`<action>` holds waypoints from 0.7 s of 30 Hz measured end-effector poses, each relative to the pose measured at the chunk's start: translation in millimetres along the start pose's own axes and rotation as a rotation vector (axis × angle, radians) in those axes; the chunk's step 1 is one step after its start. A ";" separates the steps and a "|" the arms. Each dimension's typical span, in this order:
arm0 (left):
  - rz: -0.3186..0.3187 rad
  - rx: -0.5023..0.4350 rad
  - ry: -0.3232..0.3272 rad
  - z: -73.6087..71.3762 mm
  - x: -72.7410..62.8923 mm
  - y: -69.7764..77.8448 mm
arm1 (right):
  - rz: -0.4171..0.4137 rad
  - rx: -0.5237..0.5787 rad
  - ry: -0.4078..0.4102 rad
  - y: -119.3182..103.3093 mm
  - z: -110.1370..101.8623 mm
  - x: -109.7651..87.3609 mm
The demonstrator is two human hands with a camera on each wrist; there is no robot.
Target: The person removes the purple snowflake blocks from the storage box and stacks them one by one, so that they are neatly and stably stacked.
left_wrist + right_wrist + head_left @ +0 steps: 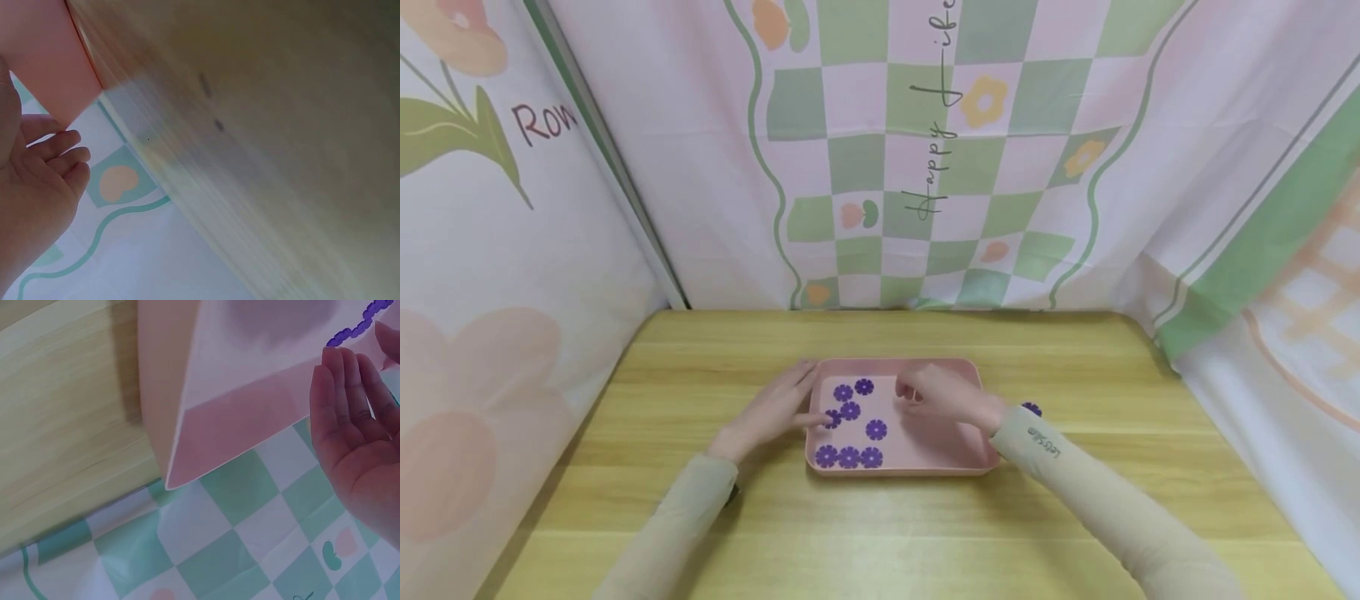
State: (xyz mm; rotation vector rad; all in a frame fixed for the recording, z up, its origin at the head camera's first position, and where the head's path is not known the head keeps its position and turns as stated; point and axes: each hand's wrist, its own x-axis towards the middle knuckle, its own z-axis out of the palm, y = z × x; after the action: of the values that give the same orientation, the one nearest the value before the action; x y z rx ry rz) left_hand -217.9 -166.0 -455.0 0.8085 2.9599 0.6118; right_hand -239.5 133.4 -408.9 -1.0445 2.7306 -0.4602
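A pink tray (pixel 917 469) lies on the wooden table with several purple flower-shaped discs (pixel 876 430) in its left half. Three of them form a row along the near edge. My left hand (pixel 777 410) rests at the tray's left side, its fingers by the far-left corner and its thumb reaching over the rim to a disc. Above the tray's right half, my right hand (pixel 943 393) hangs with bent fingers. In the right wrist view, no held piece shows beside the fingers (pixel 351 387), and purple discs (pixel 359 328) appear past their tips.
Another purple disc (pixel 1032 409) lies on the table right of the tray, partly hidden by the right sleeve (pixel 1060 458). The wooden table (pixel 880 533) extends around the tray. A checkered curtain (pixel 917 167) hangs behind its far edge, with printed cloths on both sides.
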 end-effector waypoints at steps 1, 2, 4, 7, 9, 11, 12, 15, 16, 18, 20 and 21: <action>-0.001 -0.001 -0.002 0.3 -0.1 -0.1 | 0.004 -0.002 -0.008 -1.4 0.7 0.6; -0.003 -0.002 -0.003 0.4 -0.1 -0.3 | 0.003 -0.004 -0.014 -2.9 1.6 1.2; -0.006 0.001 -0.005 1.0 -0.1 -0.7 | 0.012 -0.020 -0.030 -5.7 3.3 2.5; 0.000 0.010 -0.002 2.2 0.4 -2.0 | 0.013 -0.042 -0.046 -9.7 6.7 4.8; -0.001 0.014 -0.003 2.7 0.8 -2.9 | 0.008 -0.052 -0.051 -12.1 9.3 6.5; 0.000 0.017 -0.004 3.3 1.1 -3.7 | -0.006 -0.049 -0.048 -14.2 11.9 8.0; 0.000 0.017 -0.006 3.4 1.2 -3.8 | -0.009 -0.040 -0.047 -15.3 13.0 8.5; 0.003 0.021 -0.005 3.4 1.5 -3.7 | 0.000 -0.015 -0.050 -18.2 15.9 9.4; 0.005 0.021 -0.003 3.4 1.6 -3.6 | 0.005 -0.008 -0.053 -19.1 16.8 9.6; 0.010 0.025 0.000 3.1 1.9 -3.3 | 0.022 0.003 -0.065 -20.6 18.6 9.8; 0.010 0.027 0.000 2.8 1.9 -3.1 | 0.029 -0.003 -0.075 -21.7 20.7 10.3; 0.009 0.027 0.000 2.5 1.9 -3.0 | 0.030 -0.012 -0.078 -22.1 21.7 10.8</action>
State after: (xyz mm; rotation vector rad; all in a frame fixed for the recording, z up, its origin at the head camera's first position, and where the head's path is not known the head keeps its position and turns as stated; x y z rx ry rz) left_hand -220.7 -166.5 -458.2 0.8244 2.9726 0.5730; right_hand -227.7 105.8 -422.2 -1.0005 2.6799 -0.3901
